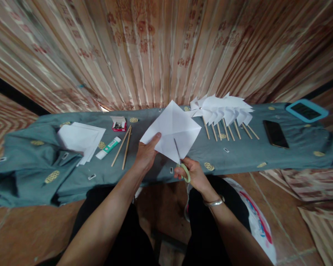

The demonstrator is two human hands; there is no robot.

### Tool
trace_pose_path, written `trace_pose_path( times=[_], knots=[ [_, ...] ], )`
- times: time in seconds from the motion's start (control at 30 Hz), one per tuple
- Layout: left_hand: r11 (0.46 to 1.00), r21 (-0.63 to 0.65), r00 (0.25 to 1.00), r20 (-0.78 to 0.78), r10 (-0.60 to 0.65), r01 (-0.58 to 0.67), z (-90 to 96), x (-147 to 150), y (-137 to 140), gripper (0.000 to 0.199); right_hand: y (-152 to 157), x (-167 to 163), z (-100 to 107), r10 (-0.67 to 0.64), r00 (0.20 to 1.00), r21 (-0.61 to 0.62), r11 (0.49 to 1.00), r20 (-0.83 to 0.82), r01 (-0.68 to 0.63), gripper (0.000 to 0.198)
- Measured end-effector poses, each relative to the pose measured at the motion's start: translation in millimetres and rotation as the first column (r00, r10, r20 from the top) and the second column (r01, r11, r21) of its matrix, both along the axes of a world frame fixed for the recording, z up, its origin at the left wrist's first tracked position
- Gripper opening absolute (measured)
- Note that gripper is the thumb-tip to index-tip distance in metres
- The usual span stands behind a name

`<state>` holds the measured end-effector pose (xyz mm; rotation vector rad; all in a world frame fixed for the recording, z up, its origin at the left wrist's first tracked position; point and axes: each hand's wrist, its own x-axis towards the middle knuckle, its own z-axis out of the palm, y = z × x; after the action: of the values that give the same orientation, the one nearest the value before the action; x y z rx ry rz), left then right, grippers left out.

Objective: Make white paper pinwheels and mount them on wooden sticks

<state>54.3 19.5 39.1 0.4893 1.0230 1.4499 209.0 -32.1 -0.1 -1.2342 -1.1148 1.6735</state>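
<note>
Pinching a sheet (170,123) in the left hand (147,153), nearly closed, with the thumb on top and the other fingers mostly hidden. Gripping green scissors (185,173) in the right hand (194,173), with fingers curled around the loops. Showing one thin blade on top of the sheet, pointing in from the corner nearest the right hand. Cannot tell how wide apart the blades are. Up ahead of both hands and over the surface (238,159), the sheet, white, turned like a diamond, with fold lines. Just left of the left hand, two sticks (127,149), close together at the far ends. Farther left of that hand, a green and white tube (108,147), then a pile of white paper (84,140). Ahead and left of the left hand, a little red box (119,125), open, with shiny bits inside. Ahead and right of the right hand, a row of white pinwheels (222,109), overlapping, on thin sticks. Well to the right of the right hand, a black phone (276,133), then a blue-edged screen (306,110).
</note>
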Motion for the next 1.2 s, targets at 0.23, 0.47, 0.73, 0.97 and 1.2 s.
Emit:
trace_pose_path(
  times=[0.23,0.47,0.73,0.97,1.2],
  knots=[
    [1.0,0.015,1.0,0.005,-0.008,0.008,-1.0,-0.2,-0.6,0.032,-0.1,0.1,3.2,0.002,1.0,0.024,1.0,0.007,-0.002,0.048],
    [1.0,-0.008,1.0,-0.001,-0.001,0.001,0.7,1.0,-1.5,0.029,0.7,-0.4,7.1,-0.019,0.999,0.023,1.0,0.027,0.019,0.047],
    [1.0,0.016,1.0,-0.005,-0.009,0.009,-1.4,1.2,-0.9,0.026,0.9,-0.7,4.1,-0.026,0.999,0.018,1.0,0.028,0.026,0.045],
    [1.0,-0.002,1.0,0.02,0.0,0.0,1.0,2.1,-1.5,0.025,0.0,-2.2,0.7,-0.033,0.999,0.022,0.999,0.035,0.032,0.043],
    [0.999,-0.036,0.999,0.031,0.009,-0.008,1.4,1.6,-1.0,0.021,0.0,-3.2,-2.7,-0.028,0.999,0.02,0.999,0.02,0.028,0.043]
  ],
)
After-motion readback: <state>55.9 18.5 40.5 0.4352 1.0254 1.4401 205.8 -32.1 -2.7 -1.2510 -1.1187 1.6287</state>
